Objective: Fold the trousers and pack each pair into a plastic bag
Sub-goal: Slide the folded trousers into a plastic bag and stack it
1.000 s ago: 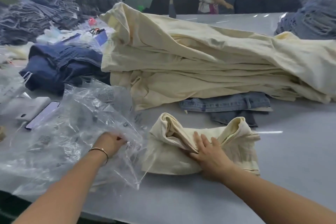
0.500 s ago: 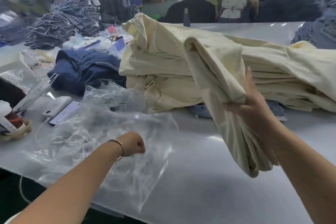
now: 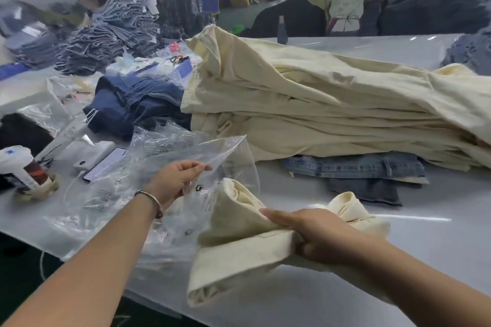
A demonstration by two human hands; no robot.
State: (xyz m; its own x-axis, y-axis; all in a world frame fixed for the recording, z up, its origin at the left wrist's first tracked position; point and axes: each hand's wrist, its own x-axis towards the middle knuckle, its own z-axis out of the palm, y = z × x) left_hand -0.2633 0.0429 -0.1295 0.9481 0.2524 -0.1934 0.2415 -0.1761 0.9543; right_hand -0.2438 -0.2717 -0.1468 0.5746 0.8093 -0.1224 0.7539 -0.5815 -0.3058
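Observation:
A folded pair of cream trousers [image 3: 239, 244] is low at the centre, gripped by my right hand [image 3: 316, 233] with fingers on top and thumb underneath. Its left end sits at the mouth of a clear plastic bag [image 3: 212, 162]. My left hand [image 3: 175, 180] pinches the bag's upper edge and holds the opening up. More clear bags [image 3: 111, 194] lie flat under and left of it. A big stack of cream trousers [image 3: 332, 109] fills the middle of the table.
Blue jeans [image 3: 366, 170] lie under the cream stack's front edge; dark denim [image 3: 132, 103] is piled left of it. A phone [image 3: 106, 164], a white power bank [image 3: 93, 154] and a tape dispenser [image 3: 24, 170] sit at left. Grey table [image 3: 438, 233] lies at right. People work behind.
My right hand has brought the folded cream trousers down from mid-air to the bag's mouth. My left hand has lifted the bag's edge off the table and opened it.

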